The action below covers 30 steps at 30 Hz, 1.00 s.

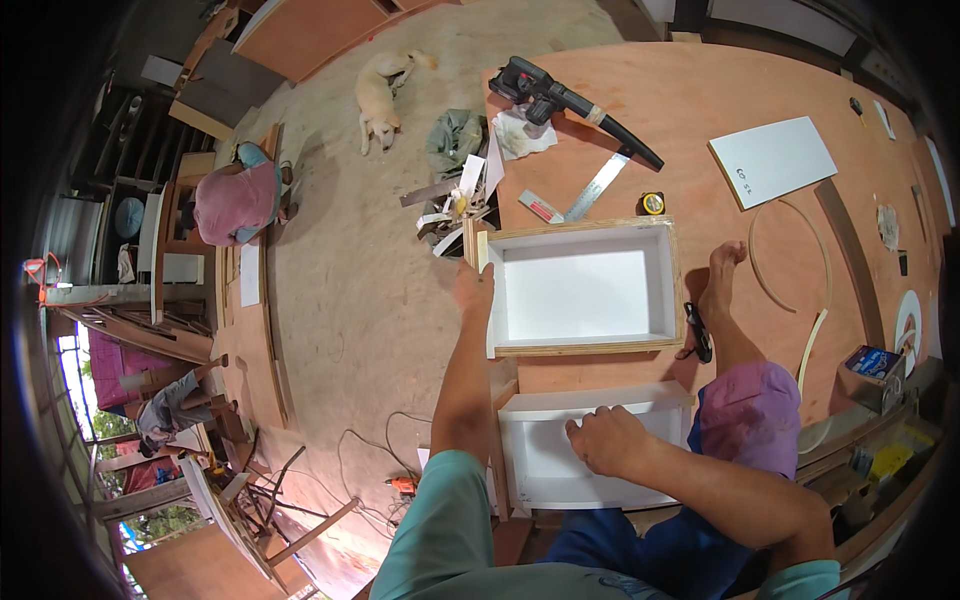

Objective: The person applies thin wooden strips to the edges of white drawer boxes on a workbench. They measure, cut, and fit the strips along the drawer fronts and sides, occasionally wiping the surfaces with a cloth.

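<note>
While the left hand [474, 288] pinches the panel [491, 335], the box [590, 349] lies just right of its fingers, walls and base seemingly joined, panel perhaps left to fix; the right hand's [612, 441] fingers curl over another box [560, 491], whether holding anything I cannot tell.

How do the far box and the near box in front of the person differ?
The far box shows wood-coloured edges; the near box has mostly white ones.
The left hand is at the far box's left end, while the right hand is over the near box, partly hiding its inside.
Both are rectangular, with white insides.
</note>
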Tool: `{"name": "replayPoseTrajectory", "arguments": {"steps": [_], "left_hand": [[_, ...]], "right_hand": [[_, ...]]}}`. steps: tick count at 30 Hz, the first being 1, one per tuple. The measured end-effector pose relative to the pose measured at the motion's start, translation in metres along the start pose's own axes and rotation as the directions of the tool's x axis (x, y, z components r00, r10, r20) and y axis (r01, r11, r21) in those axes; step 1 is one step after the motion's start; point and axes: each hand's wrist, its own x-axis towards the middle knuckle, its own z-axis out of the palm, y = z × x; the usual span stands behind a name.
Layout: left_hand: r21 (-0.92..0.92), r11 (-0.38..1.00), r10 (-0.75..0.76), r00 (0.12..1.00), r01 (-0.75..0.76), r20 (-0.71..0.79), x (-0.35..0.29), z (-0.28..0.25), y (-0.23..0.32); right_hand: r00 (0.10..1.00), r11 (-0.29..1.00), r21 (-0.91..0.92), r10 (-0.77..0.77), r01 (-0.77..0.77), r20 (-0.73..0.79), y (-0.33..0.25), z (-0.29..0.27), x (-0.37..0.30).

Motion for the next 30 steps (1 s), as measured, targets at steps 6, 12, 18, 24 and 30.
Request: {"name": "replayPoseTrajectory", "arguments": {"steps": [6,12,18,24,30], "left_hand": [[0.083,0.997,-0.001,1.000,0.003,-0.028,-0.004,0.001,0.004],[-0.011,0.993,-0.114,0.993,0.115,0.026,0.012,-0.004,0.004],[-0.062,0.974,-0.221,0.975,0.219,-0.032,0.043,0.004,0.018],[0.112,0.978,-0.155,0.975,0.174,-0.162,0.064,0.024,-0.017],[-0.007,1.000,0.029,1.000,-0.029,-0.006,0.037,0.014,-0.041]], "right_hand": [[1.000,0.999,0.022,-0.027,0.027,-0.005,-0.001,-0.006,-0.003],[1.000,0.999,0.032,-0.026,0.026,0.013,-0.003,-0.013,0.004],[1.000,0.999,0.035,0.011,-0.011,0.012,0.001,-0.002,0.001],[0.999,0.991,0.136,-0.009,0.016,-0.052,-0.005,0.015,0.004],[0.991,0.988,0.090,0.130,-0.128,-0.012,0.023,0.026,0.009]]}}
